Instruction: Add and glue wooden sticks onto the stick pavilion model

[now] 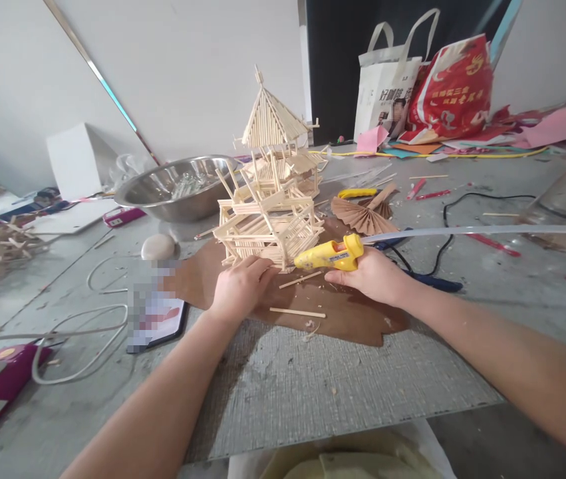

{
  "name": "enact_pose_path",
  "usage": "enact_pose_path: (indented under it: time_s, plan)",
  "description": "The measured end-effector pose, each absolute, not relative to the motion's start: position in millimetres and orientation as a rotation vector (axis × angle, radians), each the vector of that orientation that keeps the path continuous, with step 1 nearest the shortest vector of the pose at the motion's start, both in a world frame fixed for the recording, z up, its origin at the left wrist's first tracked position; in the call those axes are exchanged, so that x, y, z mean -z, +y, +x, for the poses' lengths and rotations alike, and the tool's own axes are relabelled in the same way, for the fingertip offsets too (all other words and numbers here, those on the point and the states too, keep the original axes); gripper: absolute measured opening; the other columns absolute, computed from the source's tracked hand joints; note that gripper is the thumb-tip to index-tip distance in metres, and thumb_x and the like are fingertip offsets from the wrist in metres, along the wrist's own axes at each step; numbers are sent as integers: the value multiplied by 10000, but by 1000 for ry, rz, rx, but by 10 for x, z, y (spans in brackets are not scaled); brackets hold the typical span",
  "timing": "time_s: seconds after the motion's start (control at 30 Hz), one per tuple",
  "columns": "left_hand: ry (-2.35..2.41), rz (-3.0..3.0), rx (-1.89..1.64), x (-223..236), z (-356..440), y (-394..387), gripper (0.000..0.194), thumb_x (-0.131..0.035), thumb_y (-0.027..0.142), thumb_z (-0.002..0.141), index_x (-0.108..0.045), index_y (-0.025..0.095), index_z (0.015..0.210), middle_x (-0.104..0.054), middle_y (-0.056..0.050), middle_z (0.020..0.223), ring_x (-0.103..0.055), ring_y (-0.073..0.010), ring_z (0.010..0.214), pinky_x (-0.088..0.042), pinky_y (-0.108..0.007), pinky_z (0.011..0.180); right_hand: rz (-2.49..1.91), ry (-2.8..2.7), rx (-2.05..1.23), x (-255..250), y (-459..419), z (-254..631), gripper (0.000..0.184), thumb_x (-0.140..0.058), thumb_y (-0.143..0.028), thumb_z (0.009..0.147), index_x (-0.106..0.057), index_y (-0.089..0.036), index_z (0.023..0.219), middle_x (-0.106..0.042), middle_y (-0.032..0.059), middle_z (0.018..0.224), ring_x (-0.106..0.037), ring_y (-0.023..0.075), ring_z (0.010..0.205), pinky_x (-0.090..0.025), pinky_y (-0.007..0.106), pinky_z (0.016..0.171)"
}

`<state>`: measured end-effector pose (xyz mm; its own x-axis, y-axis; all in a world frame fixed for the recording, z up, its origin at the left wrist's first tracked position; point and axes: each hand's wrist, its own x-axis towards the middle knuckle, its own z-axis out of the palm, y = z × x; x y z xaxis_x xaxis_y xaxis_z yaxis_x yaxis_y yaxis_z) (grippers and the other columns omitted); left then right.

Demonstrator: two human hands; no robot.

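A tiered pavilion model (273, 219) made of thin wooden sticks stands upright, with a pointed roof on top. At its lower front edge, my left hand (243, 286) has its fingers bent and pressed against the sticks; the fingertips are partly hidden. My right hand (375, 276) is wrapped round a yellow hot glue gun (330, 254). The gun's nozzle points left, at or very near the model's front right corner; whether it touches I cannot tell. A long pale glue stick (427, 231) runs out of its back. Loose sticks (297, 313) lie on the brown sheet (347, 322) beneath.
A steel bowl (177, 206) stands behind left, and a brown paper fan (365, 216) lies right of the model. A phone (165, 316), cables and a purple power strip (0, 386) are at left. Bags (449, 93) stand at the back right. Blue-handled pliers (432, 281) lie behind my right wrist.
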<state>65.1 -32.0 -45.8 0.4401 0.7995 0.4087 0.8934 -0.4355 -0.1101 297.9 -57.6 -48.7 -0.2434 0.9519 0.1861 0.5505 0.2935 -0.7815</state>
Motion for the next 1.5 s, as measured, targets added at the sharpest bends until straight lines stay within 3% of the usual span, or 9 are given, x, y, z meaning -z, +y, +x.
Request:
enact_pose_path:
  time_s: [0.7, 1.5]
  plan:
    - [-1340, -2376, 513, 503, 624, -292, 274, -411, 349, 813, -616, 190, 725, -642, -15, 732, -584, -126, 648, -392, -205, 517, -1341, -1815, -847, 491, -574, 2966, 200, -622, -319, 644, -620, -199, 804, -661, 15, 807, -609, 169, 755, -484, 303, 714]
    - [-1359, -2371, 507, 513, 621, -300, 291, -398, 363, 818, -621, 190, 746, -642, -21, 740, -584, -127, 650, -404, -208, 536, -1376, -1846, -811, 499, -566, 2964, 228, -632, -323, 627, -628, -194, 815, -653, 27, 840, -601, 182, 779, -473, 323, 739]
